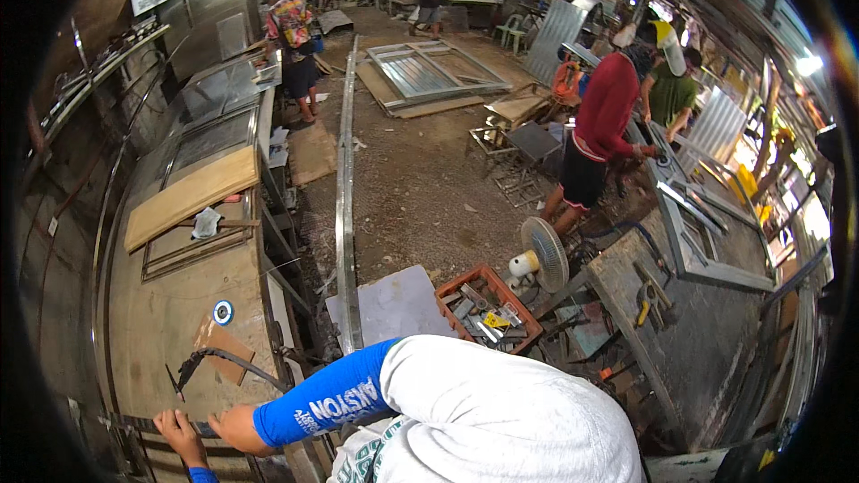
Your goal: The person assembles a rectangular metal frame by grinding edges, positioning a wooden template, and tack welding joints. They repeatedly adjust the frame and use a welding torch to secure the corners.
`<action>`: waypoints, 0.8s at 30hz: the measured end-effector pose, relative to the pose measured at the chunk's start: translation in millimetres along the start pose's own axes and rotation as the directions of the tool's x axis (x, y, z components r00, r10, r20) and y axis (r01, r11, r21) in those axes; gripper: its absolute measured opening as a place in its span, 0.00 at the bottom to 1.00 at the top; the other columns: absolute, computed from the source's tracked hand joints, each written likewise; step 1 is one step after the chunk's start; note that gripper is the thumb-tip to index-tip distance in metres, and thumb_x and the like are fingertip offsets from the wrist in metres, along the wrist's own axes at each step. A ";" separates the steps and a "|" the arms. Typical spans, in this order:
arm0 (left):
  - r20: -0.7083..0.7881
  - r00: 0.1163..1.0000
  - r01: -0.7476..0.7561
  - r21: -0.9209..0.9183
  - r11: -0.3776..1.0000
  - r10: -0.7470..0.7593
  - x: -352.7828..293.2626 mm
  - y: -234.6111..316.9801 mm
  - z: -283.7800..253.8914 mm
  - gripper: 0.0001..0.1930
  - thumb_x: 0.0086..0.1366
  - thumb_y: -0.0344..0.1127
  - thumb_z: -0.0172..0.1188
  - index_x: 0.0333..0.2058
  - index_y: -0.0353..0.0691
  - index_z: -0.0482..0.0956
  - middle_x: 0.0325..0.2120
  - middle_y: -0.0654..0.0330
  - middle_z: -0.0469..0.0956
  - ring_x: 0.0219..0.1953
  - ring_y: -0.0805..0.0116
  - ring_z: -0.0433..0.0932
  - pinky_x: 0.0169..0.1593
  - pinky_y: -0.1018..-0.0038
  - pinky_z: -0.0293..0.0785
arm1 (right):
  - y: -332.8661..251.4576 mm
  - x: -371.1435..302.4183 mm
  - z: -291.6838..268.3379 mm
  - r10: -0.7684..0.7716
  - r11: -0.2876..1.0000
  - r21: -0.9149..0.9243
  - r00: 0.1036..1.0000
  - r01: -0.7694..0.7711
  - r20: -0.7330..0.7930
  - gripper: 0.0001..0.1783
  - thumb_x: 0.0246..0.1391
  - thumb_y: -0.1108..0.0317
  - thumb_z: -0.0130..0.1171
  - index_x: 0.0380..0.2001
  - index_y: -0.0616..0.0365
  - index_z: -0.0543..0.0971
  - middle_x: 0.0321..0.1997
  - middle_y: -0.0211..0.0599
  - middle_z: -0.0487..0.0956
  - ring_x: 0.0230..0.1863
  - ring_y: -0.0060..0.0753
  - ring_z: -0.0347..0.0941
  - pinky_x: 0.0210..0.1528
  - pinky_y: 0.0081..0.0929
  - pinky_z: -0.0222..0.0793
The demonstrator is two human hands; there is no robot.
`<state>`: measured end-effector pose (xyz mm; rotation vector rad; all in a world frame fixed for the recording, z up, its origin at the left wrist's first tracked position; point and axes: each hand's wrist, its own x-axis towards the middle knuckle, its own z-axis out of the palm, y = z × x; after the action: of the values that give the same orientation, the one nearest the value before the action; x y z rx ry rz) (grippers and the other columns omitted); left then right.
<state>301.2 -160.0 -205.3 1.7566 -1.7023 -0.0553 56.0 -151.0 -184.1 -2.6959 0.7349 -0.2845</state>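
Observation:
At the lower left, a long dark metal bar (134, 422) lies along the near end of the workbench (148, 340). My left hand (179, 434) is closed over this bar, its fingers curled on the upper edge. Beside it on the right, my right hand (235, 427) also grips the bar, and part of its fingers is hidden. A blue sleeve covers my right arm, which reaches across from a white-clad shoulder. Just beyond my hands, a black cable (215, 353) crosses a brown board piece (224, 349). Farther up the bench lies a blue-and-white disc (223, 311).
A wooden plank (192, 197) and metal frames rest farther along the bench. Right of it stand a long metal channel (346, 197), an orange crate (492, 309) of metal offcuts and a fan (544, 255). A person in red (608, 107) works at the right table (671, 349).

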 end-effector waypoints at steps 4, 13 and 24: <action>-0.021 0.999 0.031 -0.062 0.998 -0.032 3.8 -8.4 9.1 0.15 0.76 0.33 0.50 0.29 0.30 0.65 0.33 0.49 0.62 0.39 0.54 0.62 0.44 0.58 0.61 | 4.7 1.7 0.4 0.009 0.999 0.030 0.999 -0.011 0.042 0.54 0.41 0.67 0.70 0.69 0.81 0.57 0.45 0.63 0.80 0.43 0.55 0.83 0.40 0.46 0.79; -0.031 0.993 -0.114 0.013 0.993 0.115 17.5 -49.5 15.8 0.14 0.75 0.33 0.51 0.30 0.29 0.66 0.34 0.50 0.63 0.35 0.54 0.65 0.41 0.59 0.64 | 13.6 10.6 21.3 -0.006 0.999 0.042 0.997 0.009 -0.074 0.51 0.40 0.67 0.68 0.66 0.84 0.60 0.39 0.64 0.82 0.41 0.59 0.82 0.40 0.49 0.78; -0.053 0.998 -0.040 0.004 0.999 0.041 8.1 -28.5 11.0 0.16 0.77 0.34 0.51 0.30 0.31 0.66 0.37 0.53 0.63 0.33 0.63 0.62 0.38 0.63 0.64 | 8.1 3.1 3.2 -0.015 0.999 0.036 0.999 0.014 0.031 0.57 0.36 0.68 0.71 0.68 0.85 0.55 0.41 0.63 0.82 0.43 0.60 0.82 0.44 0.48 0.79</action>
<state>322.0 -174.5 -224.2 1.7102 -1.6997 0.0120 55.9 -158.3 -189.6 -2.6670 0.6948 -0.2555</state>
